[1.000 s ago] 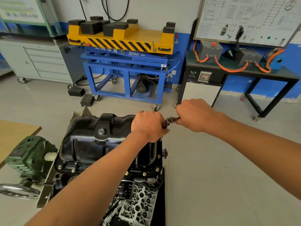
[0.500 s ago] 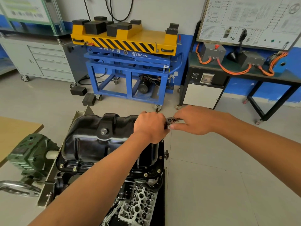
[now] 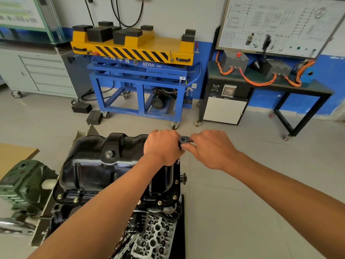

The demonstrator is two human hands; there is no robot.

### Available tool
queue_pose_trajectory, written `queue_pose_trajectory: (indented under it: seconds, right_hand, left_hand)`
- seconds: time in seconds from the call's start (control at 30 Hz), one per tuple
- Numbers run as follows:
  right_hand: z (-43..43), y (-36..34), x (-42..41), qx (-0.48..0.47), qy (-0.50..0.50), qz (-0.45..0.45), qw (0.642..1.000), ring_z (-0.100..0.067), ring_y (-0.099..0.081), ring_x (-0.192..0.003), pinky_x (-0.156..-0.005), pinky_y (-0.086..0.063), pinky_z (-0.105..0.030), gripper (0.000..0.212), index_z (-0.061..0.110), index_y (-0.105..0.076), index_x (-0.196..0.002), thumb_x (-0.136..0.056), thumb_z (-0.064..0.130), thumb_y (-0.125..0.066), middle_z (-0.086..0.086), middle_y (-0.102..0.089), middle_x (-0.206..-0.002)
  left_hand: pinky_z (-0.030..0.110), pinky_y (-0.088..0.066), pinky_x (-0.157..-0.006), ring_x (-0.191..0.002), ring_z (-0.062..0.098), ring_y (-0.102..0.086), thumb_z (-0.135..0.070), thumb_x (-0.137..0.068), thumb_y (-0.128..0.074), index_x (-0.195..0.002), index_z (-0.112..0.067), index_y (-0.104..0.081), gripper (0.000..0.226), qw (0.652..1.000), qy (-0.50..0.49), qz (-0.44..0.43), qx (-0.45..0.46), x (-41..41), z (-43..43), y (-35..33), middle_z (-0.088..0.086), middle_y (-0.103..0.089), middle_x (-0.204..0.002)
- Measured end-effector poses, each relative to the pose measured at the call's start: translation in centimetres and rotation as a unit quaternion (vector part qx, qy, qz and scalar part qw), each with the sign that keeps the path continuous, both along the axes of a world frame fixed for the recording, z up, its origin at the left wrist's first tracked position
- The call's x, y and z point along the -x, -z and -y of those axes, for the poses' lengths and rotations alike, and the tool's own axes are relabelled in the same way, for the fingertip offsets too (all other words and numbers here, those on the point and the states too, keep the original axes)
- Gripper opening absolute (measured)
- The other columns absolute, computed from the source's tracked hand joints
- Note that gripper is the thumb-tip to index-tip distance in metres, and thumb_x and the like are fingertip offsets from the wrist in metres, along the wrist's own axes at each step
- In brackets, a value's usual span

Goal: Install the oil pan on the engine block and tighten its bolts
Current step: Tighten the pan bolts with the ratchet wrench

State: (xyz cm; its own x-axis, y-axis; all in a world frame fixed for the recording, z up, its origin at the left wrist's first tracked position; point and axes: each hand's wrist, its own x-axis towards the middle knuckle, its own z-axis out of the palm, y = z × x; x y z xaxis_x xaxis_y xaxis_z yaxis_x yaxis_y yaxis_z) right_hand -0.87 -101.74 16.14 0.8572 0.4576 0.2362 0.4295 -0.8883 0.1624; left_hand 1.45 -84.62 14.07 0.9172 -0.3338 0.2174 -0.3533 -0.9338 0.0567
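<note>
A glossy black oil pan (image 3: pixel 97 165) sits on the upturned engine block (image 3: pixel 155 236), with brass-coloured bolts (image 3: pixel 75 199) along its near flange. Over the pan's far right corner, my left hand (image 3: pixel 163 146) is curled round the upright part of a ratchet wrench below its head. The ratchet head (image 3: pixel 183 140) shows between my two hands. My right hand (image 3: pixel 211 148) holds the ratchet's handle, which lies hidden under the fingers, and its thumb touches the head. The bolt under the tool is hidden.
A green gearbox (image 3: pixel 24 182) of the engine stand is at the left, beside a wooden tabletop (image 3: pixel 13 156). Beyond stand a blue and yellow lift cart (image 3: pixel 138 71), black rubber blocks (image 3: pixel 87 112) on the floor, a grey drawer cabinet (image 3: pixel 43 71) and a black bench (image 3: pixel 268 86) with orange cables.
My right hand has swung the ratchet handle toward me and to the left, closer to my left hand. The left hand has stayed on the tool at the pan's corner.
</note>
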Motion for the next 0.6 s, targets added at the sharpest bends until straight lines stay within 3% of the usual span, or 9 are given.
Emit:
queue_pose_trajectory:
  seconds: [0.17, 0.3, 0.47, 0.6]
  right_hand:
    - [-1.6, 1.0, 1.5, -0.057, 0.077, 0.024, 0.995, -0.025, -0.040, -0.064, -0.059, -0.028, -0.035, 0.057, 0.017, -0.064, -0.092, -0.099, 0.063, -0.030, -0.002, -0.051, -0.071]
    - [-2.2, 1.3, 1.6, -0.111, 0.101, 0.002, 0.989, -0.025, -0.042, -0.062, -0.056, -0.027, -0.033, 0.050, 0.022, -0.056, -0.076, -0.098, 0.063, -0.038, 0.007, -0.035, -0.061]
    - [-1.6, -0.5, 0.7, -0.145, 0.066, -0.053, 0.986, -0.022, -0.048, -0.061, -0.048, -0.026, -0.030, 0.053, 0.023, -0.046, -0.061, -0.093, 0.065, -0.048, 0.004, -0.044, -0.060]
    - [-1.1, -2.1, 0.9, -0.118, 0.025, -0.059, 0.991, -0.016, -0.049, -0.056, -0.049, -0.032, -0.031, 0.055, 0.025, -0.046, -0.058, -0.091, 0.070, -0.047, 0.006, -0.048, -0.058]
  left_hand:
    - [0.032, -0.032, -0.076, -0.068, 0.021, -0.051, -0.042, -0.088, -0.054, -0.078, -0.029, -0.050, 0.018, 1.000, 0.010, 0.002, 0.019, 0.1, -0.1, -0.1, -0.008, -0.051, -0.067]
    - [0.031, -0.031, -0.076, -0.069, 0.021, -0.052, -0.038, -0.087, -0.054, -0.094, -0.031, -0.057, 0.010, 0.999, 0.016, 0.002, 0.033, 0.3, -0.2, -0.2, -0.008, -0.055, -0.072]
    - [0.032, -0.031, -0.070, -0.073, 0.024, -0.056, -0.041, -0.088, -0.057, -0.089, -0.031, -0.051, 0.012, 0.998, 0.018, 0.015, 0.063, 0.7, -0.2, -0.7, -0.009, -0.050, -0.069]
    - [0.031, -0.031, -0.069, -0.080, 0.025, -0.062, -0.046, -0.086, -0.064, -0.098, -0.027, -0.061, 0.022, 0.991, 0.056, 0.031, 0.120, 1.5, -0.9, -0.7, -0.004, -0.069, -0.083]
